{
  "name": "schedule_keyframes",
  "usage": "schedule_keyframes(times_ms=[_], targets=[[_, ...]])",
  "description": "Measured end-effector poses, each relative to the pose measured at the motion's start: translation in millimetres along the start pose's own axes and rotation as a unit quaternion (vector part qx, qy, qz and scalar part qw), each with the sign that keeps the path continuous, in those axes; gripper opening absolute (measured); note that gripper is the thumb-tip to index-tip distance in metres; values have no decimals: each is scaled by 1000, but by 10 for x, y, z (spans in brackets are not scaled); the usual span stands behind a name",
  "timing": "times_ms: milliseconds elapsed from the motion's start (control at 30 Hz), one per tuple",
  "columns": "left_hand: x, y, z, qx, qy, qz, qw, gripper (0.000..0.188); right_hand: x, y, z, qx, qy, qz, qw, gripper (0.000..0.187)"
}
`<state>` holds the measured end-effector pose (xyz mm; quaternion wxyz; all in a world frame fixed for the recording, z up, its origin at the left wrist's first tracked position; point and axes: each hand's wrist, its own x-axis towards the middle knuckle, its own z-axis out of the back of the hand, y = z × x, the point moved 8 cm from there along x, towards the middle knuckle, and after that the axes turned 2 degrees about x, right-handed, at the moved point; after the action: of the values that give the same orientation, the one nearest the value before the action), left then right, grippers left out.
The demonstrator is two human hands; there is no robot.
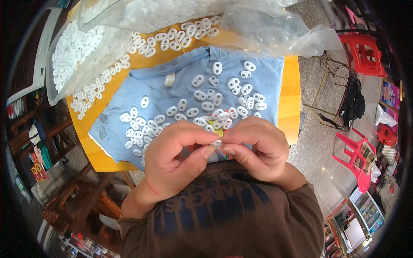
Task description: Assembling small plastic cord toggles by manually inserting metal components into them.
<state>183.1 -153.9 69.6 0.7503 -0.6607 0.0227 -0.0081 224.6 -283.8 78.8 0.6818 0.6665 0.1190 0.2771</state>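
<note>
Close to my chest, my left hand point(174, 146) pinches a small white plastic piece point(217, 142) between thumb and index finger. My right hand point(260, 148) meets it from the other side, fingers curled, its index fingertip against the piece and its thumb tip just beside it. Fingertips hide most of the piece. Under and beyond my hands lies a light blue T-shirt point(167, 96) spread on the yellow table point(292, 99). Scattered over the shirt are many white oval two-hole plastic pieces point(217, 68), some singly and some in loose clusters.
More white pieces point(174, 45) lie along the table's far side. At the far left, a clear plastic container point(53, 88) holds a heap of them. A clear plastic bag point(275, 32) covers the back right. Red plastic stools point(363, 53) stand off to the right, wooden furniture point(81, 198) at lower left.
</note>
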Motion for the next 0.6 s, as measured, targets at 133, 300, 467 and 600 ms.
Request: schedule_keyframes(times_ms=[133,300,467,600], targets=[[27,-83,-22,64,-19,-54,996,21,-10,-6,-37,-22,12,-15,1000,12],[-22,-55,-30,70,-44,-58,995,23,-36,-103,-66,-11,29,-56,998,9],[-110,163,-20,-113,-66,50,990,21,-55,-141,-95,46,-7,-68,997,15],[-112,198,-19,-156,-63,76,983,19,-66,-140,-127,64,23,-76,995,16]])
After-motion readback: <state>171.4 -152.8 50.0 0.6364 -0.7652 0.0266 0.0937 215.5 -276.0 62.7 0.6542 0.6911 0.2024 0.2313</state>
